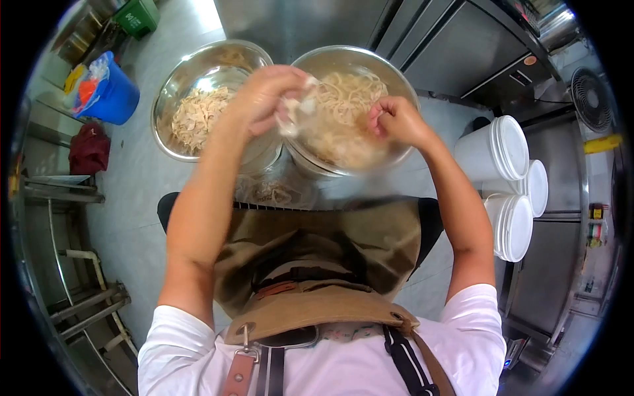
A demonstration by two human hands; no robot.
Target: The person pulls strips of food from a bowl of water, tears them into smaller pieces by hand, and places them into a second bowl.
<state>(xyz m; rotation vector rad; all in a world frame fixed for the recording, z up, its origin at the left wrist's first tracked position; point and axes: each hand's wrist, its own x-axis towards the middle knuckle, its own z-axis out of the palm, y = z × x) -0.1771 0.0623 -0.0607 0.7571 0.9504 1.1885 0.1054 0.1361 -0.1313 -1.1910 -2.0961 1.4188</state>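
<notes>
Two large steel bowls stand side by side in front of me. The left bowl [160, 125] holds a heap of pale, cream-coloured shredded pieces [198, 122]. Long pale strips [347, 96] lie in cloudy liquid in the right bowl [409, 82]. My left hand [271, 96] is closed on a clump of whitish strips [298, 109], above the place where the bowls' rims meet. Over the right part of the right bowl, my right hand [395, 120] has its fingers curled together. Whatever it may hold is hidden. Motion blurs the clump and the liquid below.
A clear plastic bag [274, 188] with scraps lies near my knees, below the bowls. White lidded buckets [508, 148] stand on the right. On the left are a blue bin [122, 92] and a dark red bag [90, 148]. Steel cabinets [297, 23] close off the far side.
</notes>
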